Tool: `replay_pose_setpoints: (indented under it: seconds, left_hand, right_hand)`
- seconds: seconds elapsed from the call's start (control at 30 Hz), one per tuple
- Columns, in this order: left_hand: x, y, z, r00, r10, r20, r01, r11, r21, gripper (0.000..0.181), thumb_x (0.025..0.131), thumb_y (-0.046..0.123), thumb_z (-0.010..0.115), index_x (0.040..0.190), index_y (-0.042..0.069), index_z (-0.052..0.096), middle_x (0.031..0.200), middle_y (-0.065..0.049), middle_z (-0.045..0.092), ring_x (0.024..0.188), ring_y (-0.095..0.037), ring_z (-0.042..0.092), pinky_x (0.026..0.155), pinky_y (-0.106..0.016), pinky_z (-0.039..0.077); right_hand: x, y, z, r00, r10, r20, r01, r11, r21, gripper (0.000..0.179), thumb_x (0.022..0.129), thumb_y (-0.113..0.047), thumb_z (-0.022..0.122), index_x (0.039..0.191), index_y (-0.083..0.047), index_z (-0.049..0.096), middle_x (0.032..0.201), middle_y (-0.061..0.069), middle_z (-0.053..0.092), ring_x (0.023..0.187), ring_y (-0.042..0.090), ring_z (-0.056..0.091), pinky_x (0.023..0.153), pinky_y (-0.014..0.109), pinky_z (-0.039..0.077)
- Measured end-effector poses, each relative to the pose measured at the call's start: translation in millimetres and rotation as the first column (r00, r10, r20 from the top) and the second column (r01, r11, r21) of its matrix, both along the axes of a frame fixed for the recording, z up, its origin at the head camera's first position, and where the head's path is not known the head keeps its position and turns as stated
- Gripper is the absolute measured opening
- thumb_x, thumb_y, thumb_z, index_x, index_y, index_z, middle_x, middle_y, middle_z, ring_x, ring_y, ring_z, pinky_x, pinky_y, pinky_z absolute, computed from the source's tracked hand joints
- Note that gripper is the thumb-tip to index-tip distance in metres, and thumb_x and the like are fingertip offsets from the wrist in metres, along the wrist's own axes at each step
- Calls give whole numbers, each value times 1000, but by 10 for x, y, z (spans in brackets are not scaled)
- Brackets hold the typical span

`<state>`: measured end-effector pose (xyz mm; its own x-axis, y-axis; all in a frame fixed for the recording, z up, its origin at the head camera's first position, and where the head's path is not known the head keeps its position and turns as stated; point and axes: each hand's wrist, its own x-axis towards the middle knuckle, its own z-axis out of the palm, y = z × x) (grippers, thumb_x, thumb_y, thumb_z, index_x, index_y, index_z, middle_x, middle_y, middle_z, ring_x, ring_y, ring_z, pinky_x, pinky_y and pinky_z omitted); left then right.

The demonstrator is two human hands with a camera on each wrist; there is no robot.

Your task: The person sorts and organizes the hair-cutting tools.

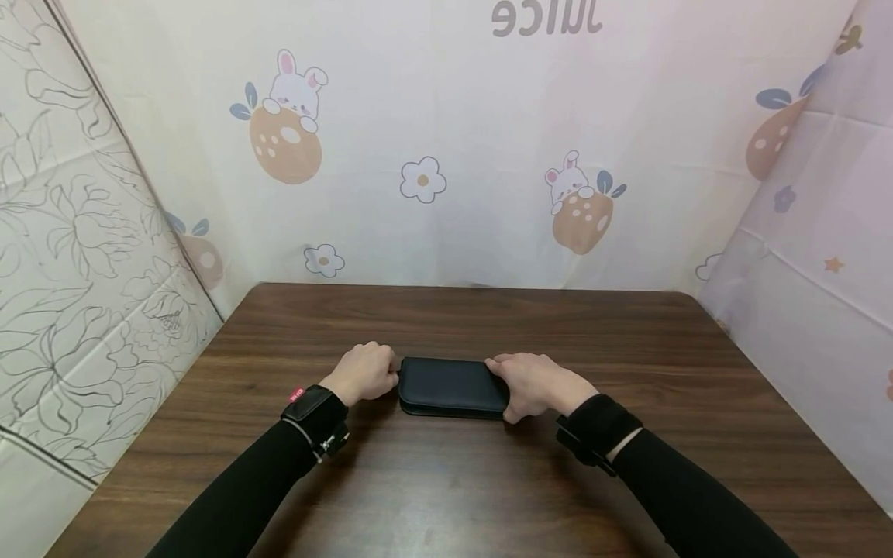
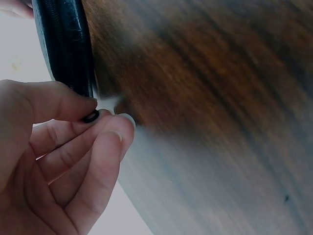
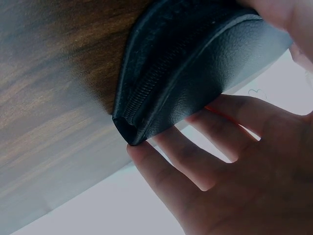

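A black zip-around wallet (image 1: 449, 385) lies on the brown table in the head view, between both hands. At its left end is my left hand (image 1: 363, 372), whose thumb and index finger pinch a small black zipper pull (image 2: 91, 116) in the left wrist view. My right hand (image 1: 537, 384) grips the right end of the wallet, with the thumb at the near edge and fingers over the top. In the right wrist view, the zipper (image 3: 152, 73) runs along the wallet's side and ends at a folded corner, where fingertips rest on the leather face.
Wood-grain table (image 1: 446, 488) surface extends around the wallet on all sides. Behind it hangs a pale curtain (image 1: 481, 101) with rabbit and flower prints. A floral panel (image 1: 91, 232) stands on the left, and more pale cloth (image 1: 809, 294) hangs on the right.
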<state>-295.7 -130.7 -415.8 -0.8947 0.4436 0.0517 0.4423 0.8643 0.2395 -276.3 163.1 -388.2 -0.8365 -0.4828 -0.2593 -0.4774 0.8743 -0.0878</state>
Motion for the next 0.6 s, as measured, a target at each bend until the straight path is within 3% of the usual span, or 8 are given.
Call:
replay_pose_setpoints:
  seconds: [0.3, 0.6]
  left_hand:
    - [3, 0, 2, 1000, -9, -10, 9, 1000, 4, 47, 91, 5, 65, 56, 19, 37, 54, 6, 29, 51, -12, 32, 54, -28, 25]
    - [-30, 1, -10, 1000, 3, -10, -3, 1000, 8, 39, 91, 5, 64, 57, 18, 49, 56, 6, 35, 53, -13, 37, 56, -29, 29]
  right_hand:
    - [5, -9, 11, 1000, -5, 6, 5, 1000, 2, 87, 76, -19, 85, 152, -2, 45, 151, 13, 49, 133, 34, 52, 102, 51, 46]
    - [-11, 1, 3, 1000, 5, 8, -5, 1000, 5, 88, 77, -20, 85, 153, -2, 44, 152, 14, 48, 135, 34, 50, 103, 51, 46]
